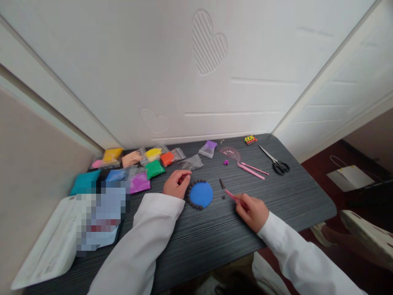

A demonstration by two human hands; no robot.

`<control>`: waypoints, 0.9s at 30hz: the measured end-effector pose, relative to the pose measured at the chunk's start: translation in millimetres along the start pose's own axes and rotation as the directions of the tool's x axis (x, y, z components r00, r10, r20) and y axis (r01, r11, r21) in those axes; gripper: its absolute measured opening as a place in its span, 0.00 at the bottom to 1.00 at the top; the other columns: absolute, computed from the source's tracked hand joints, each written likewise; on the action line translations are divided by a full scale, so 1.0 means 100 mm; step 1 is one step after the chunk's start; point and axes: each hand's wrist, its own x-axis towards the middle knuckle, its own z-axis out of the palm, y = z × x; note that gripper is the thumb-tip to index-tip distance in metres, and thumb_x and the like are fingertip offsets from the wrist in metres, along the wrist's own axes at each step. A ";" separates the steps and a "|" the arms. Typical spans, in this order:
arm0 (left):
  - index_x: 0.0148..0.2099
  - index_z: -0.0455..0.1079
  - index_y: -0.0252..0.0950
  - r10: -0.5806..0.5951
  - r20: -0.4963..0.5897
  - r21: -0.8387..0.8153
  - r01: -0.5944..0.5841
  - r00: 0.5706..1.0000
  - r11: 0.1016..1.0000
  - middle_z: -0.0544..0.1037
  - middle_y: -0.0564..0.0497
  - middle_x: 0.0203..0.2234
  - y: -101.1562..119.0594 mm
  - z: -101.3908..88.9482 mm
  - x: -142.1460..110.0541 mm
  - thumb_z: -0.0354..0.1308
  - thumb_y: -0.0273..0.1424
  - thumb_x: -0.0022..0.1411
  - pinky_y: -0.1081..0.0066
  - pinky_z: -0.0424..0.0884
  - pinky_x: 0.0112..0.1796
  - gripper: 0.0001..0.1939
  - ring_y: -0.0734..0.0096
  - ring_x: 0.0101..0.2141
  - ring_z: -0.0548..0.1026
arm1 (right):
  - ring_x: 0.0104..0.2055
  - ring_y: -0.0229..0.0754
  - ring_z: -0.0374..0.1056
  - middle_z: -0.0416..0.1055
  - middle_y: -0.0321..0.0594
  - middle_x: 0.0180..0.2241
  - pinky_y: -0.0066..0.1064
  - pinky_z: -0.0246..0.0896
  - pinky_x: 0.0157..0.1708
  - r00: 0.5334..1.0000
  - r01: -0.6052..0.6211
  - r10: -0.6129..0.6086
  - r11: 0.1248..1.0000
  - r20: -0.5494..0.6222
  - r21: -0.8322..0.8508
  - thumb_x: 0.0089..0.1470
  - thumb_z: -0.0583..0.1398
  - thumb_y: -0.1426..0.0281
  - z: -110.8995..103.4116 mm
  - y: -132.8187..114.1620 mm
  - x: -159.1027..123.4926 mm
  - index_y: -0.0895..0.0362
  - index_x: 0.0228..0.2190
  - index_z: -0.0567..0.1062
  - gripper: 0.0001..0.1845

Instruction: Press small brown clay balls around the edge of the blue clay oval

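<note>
A flat blue clay disc (202, 194) lies on the dark table, with small dark grey clay balls (190, 200) lined along its left side, from top to bottom. Beside its upper left edge is my left hand (177, 184), fingers curled together; whatever they may hold is hidden. My right hand (252, 211) grips a thin pink clay tool (230, 194), its tip pointing up and left. That tip is by the lower end of a short dark grey clay roll (222, 183). Just below lies a small cut piece of grey clay (223, 197).
Bagged coloured clay, including a green pack (154, 169), crowds the back left. A white device (49, 241) is at the left. Along the back right lie a protractor (231, 153), pink tools (251, 171), black-handled scissors (278, 164) and a purple clay bit (226, 162).
</note>
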 end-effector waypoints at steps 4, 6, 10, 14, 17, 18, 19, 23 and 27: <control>0.34 0.70 0.37 -0.001 0.003 -0.003 0.001 1.000 1.000 0.71 0.53 0.29 0.04 0.00 -0.01 0.51 0.33 0.51 0.75 0.63 0.29 0.10 0.76 0.27 0.67 | 0.23 0.35 0.64 0.69 0.34 0.23 0.25 0.57 0.26 0.986 -0.129 0.135 0.990 -0.097 0.065 0.50 0.50 0.66 -0.03 0.22 0.09 0.57 0.37 0.65 0.12; 0.34 0.70 0.36 0.003 0.002 -0.017 -0.003 1.000 1.000 0.70 0.53 0.29 0.05 0.01 -0.01 0.51 0.32 0.51 0.75 0.63 0.29 0.09 0.76 0.28 0.68 | 0.30 0.36 0.66 0.70 0.38 0.29 0.26 0.58 0.30 0.986 -0.130 0.130 0.991 -0.108 0.009 0.50 0.51 0.67 -0.02 0.32 0.16 0.57 0.37 0.66 0.12; 0.34 0.70 0.35 -0.005 0.020 0.000 0.005 1.000 1.000 0.70 0.54 0.27 0.07 0.00 -0.01 0.51 0.31 0.51 0.76 0.62 0.28 0.09 0.77 0.26 0.67 | 0.38 0.40 0.63 0.68 0.41 0.34 0.30 0.57 0.36 0.989 -0.067 0.054 0.993 -0.135 -0.098 0.50 0.51 0.67 -0.02 0.40 0.27 0.56 0.34 0.69 0.10; 0.34 0.70 0.36 -0.004 0.023 0.019 0.004 1.000 1.000 0.70 0.54 0.27 0.09 -0.01 -0.02 0.52 0.31 0.51 0.76 0.61 0.28 0.09 0.77 0.27 0.67 | 0.38 0.42 0.61 0.67 0.43 0.36 0.35 0.55 0.40 0.964 0.074 -0.097 0.992 -0.246 -0.099 0.48 0.55 0.67 -0.05 0.35 0.28 0.57 0.36 0.70 0.12; 0.34 0.70 0.35 0.002 0.019 0.030 -0.003 1.000 1.000 0.70 0.54 0.27 0.11 -0.02 -0.02 0.52 0.30 0.51 0.76 0.61 0.28 0.08 0.78 0.27 0.67 | 0.37 0.41 0.60 0.68 0.40 0.36 0.36 0.54 0.37 0.960 0.253 -0.258 0.966 -0.111 -0.061 0.48 0.56 0.65 -0.07 0.23 0.29 0.54 0.40 0.69 0.16; 0.34 0.70 0.35 0.001 0.017 0.036 -0.001 1.000 0.999 0.70 0.54 0.27 0.12 -0.03 -0.02 0.52 0.30 0.51 0.76 0.61 0.28 0.08 0.78 0.26 0.67 | 0.37 0.42 0.60 0.68 0.39 0.36 0.36 0.53 0.36 0.953 0.296 -0.299 0.954 -0.053 -0.056 0.48 0.55 0.64 -0.07 0.19 0.30 0.53 0.42 0.68 0.17; 0.34 0.70 0.35 -0.002 0.015 0.041 0.002 1.000 0.999 0.70 0.54 0.27 0.12 -0.03 -0.02 0.52 0.30 0.51 0.76 0.61 0.28 0.09 0.78 0.26 0.66 | 0.37 0.42 0.60 0.68 0.38 0.36 0.37 0.52 0.35 0.946 0.323 -0.324 0.945 -0.011 -0.054 0.48 0.55 0.63 -0.07 0.15 0.31 0.53 0.43 0.67 0.18; 0.34 0.70 0.36 -0.014 0.016 0.040 0.014 1.000 0.999 0.71 0.54 0.28 0.12 -0.03 -0.02 0.52 0.31 0.51 0.76 0.61 0.29 0.09 0.77 0.28 0.67 | 0.35 0.40 0.61 0.69 0.35 0.34 0.36 0.50 0.35 0.932 0.363 -0.361 0.932 0.038 -0.027 0.50 0.53 0.63 -0.02 0.08 0.37 0.51 0.39 0.69 0.13; 0.35 0.70 0.36 -0.009 0.022 0.028 0.008 1.000 1.000 0.70 0.54 0.28 0.10 -0.03 -0.02 0.52 0.31 0.51 0.76 0.61 0.29 0.09 0.77 0.29 0.68 | 0.34 0.37 0.62 0.70 0.34 0.31 0.35 0.51 0.36 0.933 0.357 -0.359 0.932 0.024 0.063 0.50 0.55 0.65 0.02 0.12 0.38 0.54 0.32 0.70 0.08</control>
